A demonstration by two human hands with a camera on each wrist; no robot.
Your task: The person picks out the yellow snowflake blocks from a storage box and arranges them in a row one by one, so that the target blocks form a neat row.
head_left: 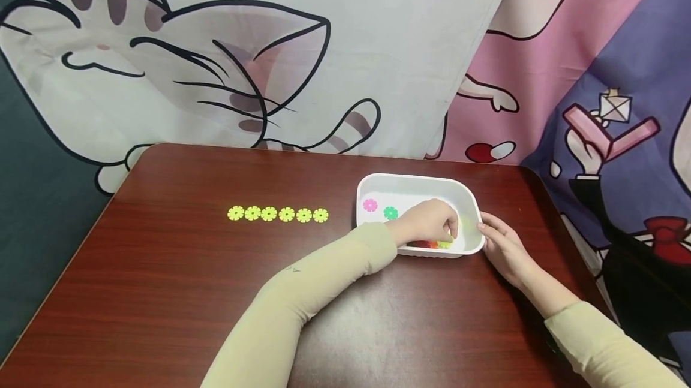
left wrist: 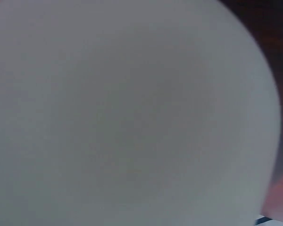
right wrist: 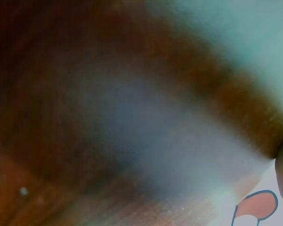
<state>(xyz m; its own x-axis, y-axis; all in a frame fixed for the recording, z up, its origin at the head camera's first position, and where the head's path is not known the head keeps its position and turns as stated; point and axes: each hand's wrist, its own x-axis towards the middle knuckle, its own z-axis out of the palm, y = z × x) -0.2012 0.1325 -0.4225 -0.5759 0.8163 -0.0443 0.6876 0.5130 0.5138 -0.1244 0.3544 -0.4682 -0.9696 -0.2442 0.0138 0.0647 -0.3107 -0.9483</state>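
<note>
A white plastic tray (head_left: 412, 181) stands on the table at the right in the head view. My left hand (head_left: 429, 220) reaches into it with fingers bent down at a yellow flower-shaped piece (head_left: 444, 244); whether they pinch it is hidden. My right hand (head_left: 504, 247) holds the tray's right end, thumb at the rim and fingers along the outside. Inside the tray lie a pink flower piece (head_left: 370, 205), a green flower piece (head_left: 391, 213) and red-orange pieces (head_left: 426, 244) partly covered by the left hand. The wrist views are blurred and show neither hand's grasp.
Left of the tray, several yellow flower pieces (head_left: 278, 214) form a straight row on the brown table (head_left: 178, 292). A cloth (head_left: 405, 46) with cartoon prints hangs behind the table's far edge, and more printed cloth (head_left: 621, 154) hangs along the right.
</note>
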